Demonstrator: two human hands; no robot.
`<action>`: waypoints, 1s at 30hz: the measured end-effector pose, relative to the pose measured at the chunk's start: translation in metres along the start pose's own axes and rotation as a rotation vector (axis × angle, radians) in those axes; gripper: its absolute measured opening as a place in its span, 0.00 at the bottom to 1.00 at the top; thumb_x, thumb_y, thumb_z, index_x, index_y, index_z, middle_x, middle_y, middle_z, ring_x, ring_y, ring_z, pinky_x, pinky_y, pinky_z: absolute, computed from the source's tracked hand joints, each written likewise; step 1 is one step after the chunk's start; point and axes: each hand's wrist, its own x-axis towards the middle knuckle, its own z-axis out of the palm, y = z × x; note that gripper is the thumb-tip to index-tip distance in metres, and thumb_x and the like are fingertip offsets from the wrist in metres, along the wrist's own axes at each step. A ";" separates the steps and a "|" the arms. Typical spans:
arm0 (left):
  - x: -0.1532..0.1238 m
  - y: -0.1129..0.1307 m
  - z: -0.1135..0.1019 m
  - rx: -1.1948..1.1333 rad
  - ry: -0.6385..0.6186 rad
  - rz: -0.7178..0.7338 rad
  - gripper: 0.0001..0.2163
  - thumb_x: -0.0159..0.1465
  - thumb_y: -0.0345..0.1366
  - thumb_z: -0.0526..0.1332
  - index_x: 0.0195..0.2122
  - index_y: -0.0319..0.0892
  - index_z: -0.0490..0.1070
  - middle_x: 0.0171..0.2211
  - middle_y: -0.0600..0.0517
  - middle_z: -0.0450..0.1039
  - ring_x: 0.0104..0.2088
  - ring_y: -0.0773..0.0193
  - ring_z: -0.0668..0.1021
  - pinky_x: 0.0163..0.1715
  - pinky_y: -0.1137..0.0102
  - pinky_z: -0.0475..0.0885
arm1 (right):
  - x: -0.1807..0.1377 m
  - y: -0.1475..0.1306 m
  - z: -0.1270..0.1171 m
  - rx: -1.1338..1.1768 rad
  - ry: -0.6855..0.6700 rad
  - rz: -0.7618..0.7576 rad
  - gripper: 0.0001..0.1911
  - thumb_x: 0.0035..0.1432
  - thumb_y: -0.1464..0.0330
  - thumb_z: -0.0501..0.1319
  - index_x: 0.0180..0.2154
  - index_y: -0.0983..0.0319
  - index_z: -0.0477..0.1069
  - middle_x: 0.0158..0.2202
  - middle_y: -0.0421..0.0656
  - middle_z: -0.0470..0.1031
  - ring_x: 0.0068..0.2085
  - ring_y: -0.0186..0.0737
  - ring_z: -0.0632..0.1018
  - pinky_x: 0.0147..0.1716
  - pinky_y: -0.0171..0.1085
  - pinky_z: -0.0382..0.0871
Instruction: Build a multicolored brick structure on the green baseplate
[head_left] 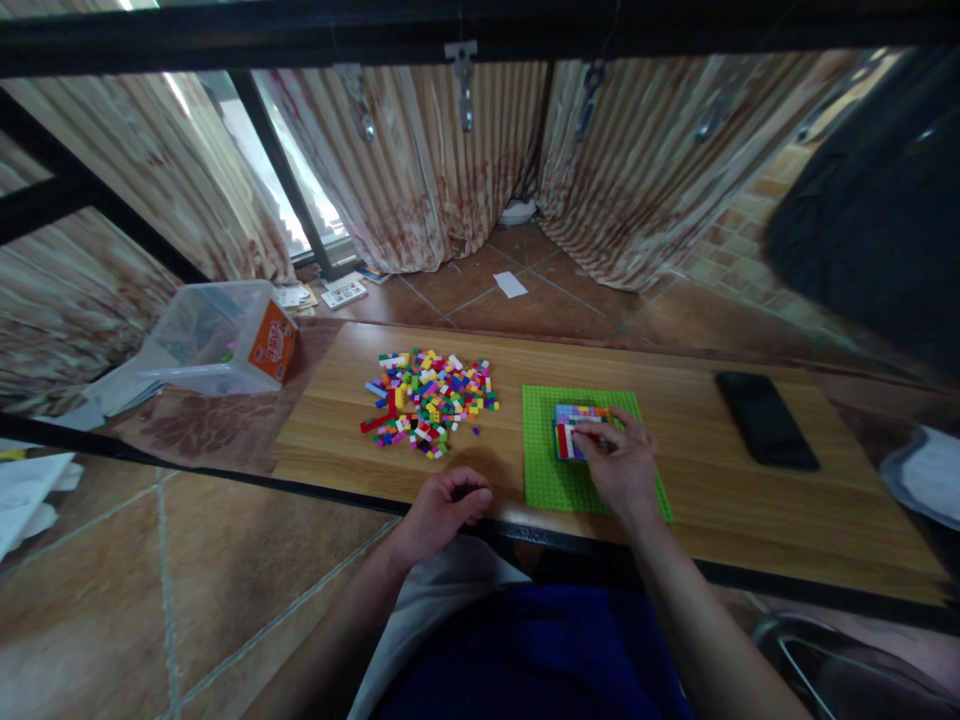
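On the wooden table lies a green studded baseplate (540, 470), with a small block of toy building bricks (566, 440) in red, white, blue, orange and purple built up on it. Over this block, my right hand (626, 465) has its thumb and fingers closed in a pinch on a small red toy brick; the fingers partly hide it and the right side of the block. My left hand (448, 510) rests at the table's front edge, fingers curled in and nothing visible in them. Left of the baseplate spreads a loose heap of many-coloured toy bricks (435, 395).
A black phone (766, 420) lies on the right part of the table (705, 480). Beyond the table's left end, a clear plastic bin (217, 340) with an orange label stands on the floor. A dark metal bar (480, 35) crosses above, with clips hanging from it.
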 end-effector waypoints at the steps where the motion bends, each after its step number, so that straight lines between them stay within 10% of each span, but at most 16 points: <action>1: 0.000 0.000 0.000 0.001 -0.004 0.001 0.14 0.57 0.45 0.66 0.34 0.38 0.72 0.22 0.57 0.68 0.22 0.73 0.69 0.25 0.75 0.67 | 0.000 -0.001 -0.001 -0.029 -0.004 -0.022 0.11 0.57 0.60 0.60 0.32 0.57 0.78 0.47 0.50 0.73 0.55 0.52 0.69 0.54 0.55 0.57; 30: 0.000 0.002 0.001 0.042 -0.001 0.008 0.14 0.57 0.45 0.66 0.33 0.38 0.72 0.23 0.56 0.68 0.23 0.72 0.69 0.25 0.75 0.67 | 0.003 -0.003 -0.016 -0.049 -0.070 -0.096 0.10 0.60 0.63 0.57 0.34 0.58 0.75 0.44 0.47 0.75 0.50 0.48 0.72 0.51 0.51 0.62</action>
